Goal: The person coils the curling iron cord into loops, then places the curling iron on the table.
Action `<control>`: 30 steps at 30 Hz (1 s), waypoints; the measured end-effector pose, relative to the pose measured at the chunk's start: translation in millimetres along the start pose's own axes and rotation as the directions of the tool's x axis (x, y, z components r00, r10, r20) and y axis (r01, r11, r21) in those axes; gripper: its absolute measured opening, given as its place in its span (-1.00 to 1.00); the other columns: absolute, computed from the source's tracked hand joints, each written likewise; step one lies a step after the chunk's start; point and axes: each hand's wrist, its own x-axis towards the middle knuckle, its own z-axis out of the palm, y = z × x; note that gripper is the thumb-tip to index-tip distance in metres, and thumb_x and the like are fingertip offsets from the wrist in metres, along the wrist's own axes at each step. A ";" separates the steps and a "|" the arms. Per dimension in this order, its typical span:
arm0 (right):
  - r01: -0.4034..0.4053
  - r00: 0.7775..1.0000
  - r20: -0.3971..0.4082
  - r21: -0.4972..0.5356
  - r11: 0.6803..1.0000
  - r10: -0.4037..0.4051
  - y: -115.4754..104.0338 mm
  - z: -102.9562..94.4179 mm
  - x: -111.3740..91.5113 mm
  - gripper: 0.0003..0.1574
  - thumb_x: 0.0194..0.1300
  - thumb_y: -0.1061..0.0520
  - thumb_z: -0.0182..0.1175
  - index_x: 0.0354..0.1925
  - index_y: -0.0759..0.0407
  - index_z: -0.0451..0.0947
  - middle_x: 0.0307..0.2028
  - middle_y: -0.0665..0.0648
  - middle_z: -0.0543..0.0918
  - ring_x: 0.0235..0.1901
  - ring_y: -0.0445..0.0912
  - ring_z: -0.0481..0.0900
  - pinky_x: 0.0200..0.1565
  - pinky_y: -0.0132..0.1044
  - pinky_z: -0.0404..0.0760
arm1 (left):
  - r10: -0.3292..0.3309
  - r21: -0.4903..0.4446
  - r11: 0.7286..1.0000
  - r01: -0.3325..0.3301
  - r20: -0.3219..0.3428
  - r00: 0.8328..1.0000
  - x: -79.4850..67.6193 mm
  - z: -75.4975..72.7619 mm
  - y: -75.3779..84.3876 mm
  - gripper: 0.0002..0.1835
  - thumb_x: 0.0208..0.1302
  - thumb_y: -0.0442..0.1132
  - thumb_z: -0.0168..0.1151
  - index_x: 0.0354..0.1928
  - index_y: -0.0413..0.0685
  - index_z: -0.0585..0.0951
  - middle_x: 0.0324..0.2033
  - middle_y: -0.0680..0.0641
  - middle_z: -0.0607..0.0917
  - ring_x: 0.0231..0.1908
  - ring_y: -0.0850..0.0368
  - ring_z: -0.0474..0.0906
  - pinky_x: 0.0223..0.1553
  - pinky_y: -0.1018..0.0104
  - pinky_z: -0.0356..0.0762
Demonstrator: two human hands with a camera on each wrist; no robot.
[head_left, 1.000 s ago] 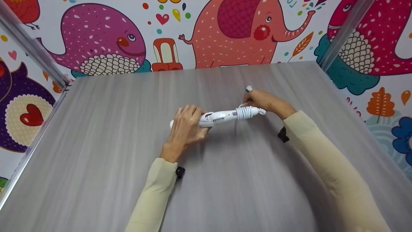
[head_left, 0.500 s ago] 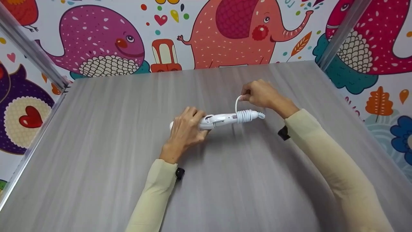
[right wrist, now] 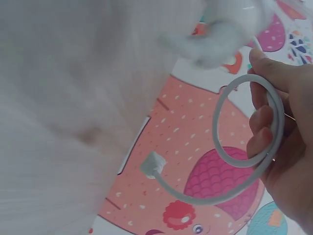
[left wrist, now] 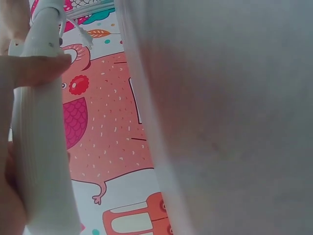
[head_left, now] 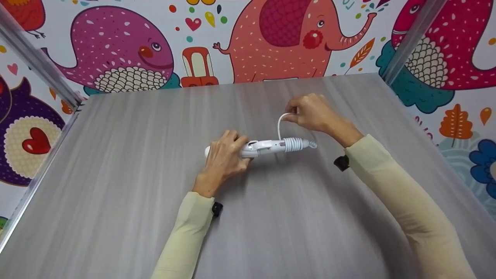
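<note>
A white hair styling iron (head_left: 267, 147) is held above the table, lying roughly crosswise. My left hand (head_left: 226, 159) grips its left part, hiding much of that end; the left wrist view shows fingers wrapped around the white body (left wrist: 46, 147). Several turns of white cord (head_left: 293, 144) are wound around the iron's right end. My right hand (head_left: 312, 112) pinches a free length of that cord behind the iron. Seen from the right wrist, the cord (right wrist: 220, 112) loops by the fingers and ends in a white plug (right wrist: 154, 164) that hangs free.
The grey wood-grain table (head_left: 135, 162) spreads beneath both hands. Patterned panels with cartoon animals (head_left: 286, 42) stand at the back and sides, with metal posts (head_left: 414, 42) at the corners. A small black camera (head_left: 342, 162) is strapped at each wrist.
The right hand has lifted and shifted slightly left, drawing out a growing arc of cord from the coil. The iron has tilted a little lower at its right end; the left hand keeps its grip.
</note>
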 end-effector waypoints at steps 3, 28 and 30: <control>0.041 0.998 -0.055 -0.007 0.999 -0.041 -5.6 -2.6 -3.2 -0.72 0.20 0.02 0.44 -0.24 0.21 0.76 -0.37 0.16 0.78 -0.40 0.00 0.68 -0.31 -0.16 0.55 | -0.030 -0.002 1.000 0.030 -0.004 1.000 0.2 1.0 -0.1 -0.62 -0.05 -0.19 0.53 -0.14 -0.09 0.66 -0.32 -0.12 0.65 -0.31 -0.01 0.55 -0.42 0.08 0.57; -0.065 0.985 0.163 0.108 0.992 0.047 -46.0 -3.9 -47.4 -0.74 0.29 0.22 0.30 -0.07 0.30 0.57 -0.30 0.16 0.67 -0.41 -0.08 0.47 -0.34 -0.26 0.42 | -0.204 0.077 0.974 0.211 -0.091 0.975 3.7 -0.2 -3.5 -0.63 -0.13 -0.21 0.51 -0.23 -0.12 0.63 -0.34 -0.19 0.66 -0.30 -0.10 0.55 -0.36 -0.01 0.60; -0.087 0.976 0.209 0.150 0.985 0.054 -45.4 -3.7 -47.8 -0.71 0.29 0.25 0.28 -0.04 0.32 0.53 -0.27 0.18 0.65 -0.38 -0.08 0.47 -0.32 -0.26 0.43 | -0.217 0.075 0.972 0.225 -0.099 0.971 4.3 -1.3 -2.9 -0.65 -0.12 -0.21 0.49 -0.24 -0.12 0.63 -0.35 -0.18 0.65 -0.31 -0.10 0.54 -0.36 -0.01 0.59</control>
